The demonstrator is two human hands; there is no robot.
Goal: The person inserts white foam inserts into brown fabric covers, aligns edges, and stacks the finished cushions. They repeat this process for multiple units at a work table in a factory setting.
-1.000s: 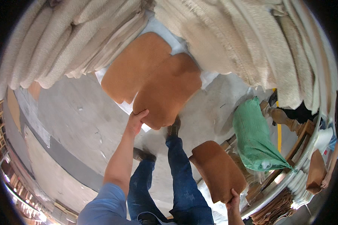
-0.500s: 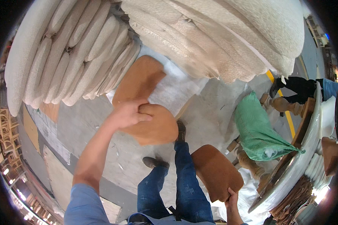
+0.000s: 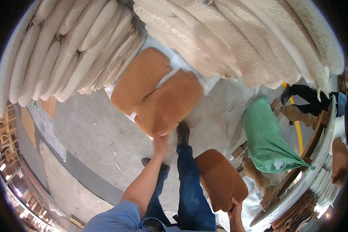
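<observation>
Two flat brown seat-shaped pads with notched corners lie side by side on a white sheet (image 3: 176, 61) over the floor: a far-left pad (image 3: 137, 77) and a nearer-right pad (image 3: 174, 102), their inner edges almost meeting. At the near edge of the nearer-right pad is my left hand (image 3: 160, 144), its fingers smeared by motion; whether they grip the pad I cannot tell. Low on the right, my right hand (image 3: 234, 208) pinches the lower corner of another brown pad (image 3: 221, 179), which hangs beside my right leg. Only the thumb side of that hand shows clearly.
Tall stacks of cream cushions rise at the far left (image 3: 62, 54) and far right (image 3: 228, 38). A green sack (image 3: 265, 135) lies on the right beside turned wooden legs (image 3: 297, 115) and a wrapped tabletop (image 3: 313, 154). Another person's dark-trousered leg (image 3: 307, 96) shows beyond.
The pad in my left hand has come down flat beside the other one on the sheet. My left hand has shifted right and nearer to me. My right hand still holds its pad.
</observation>
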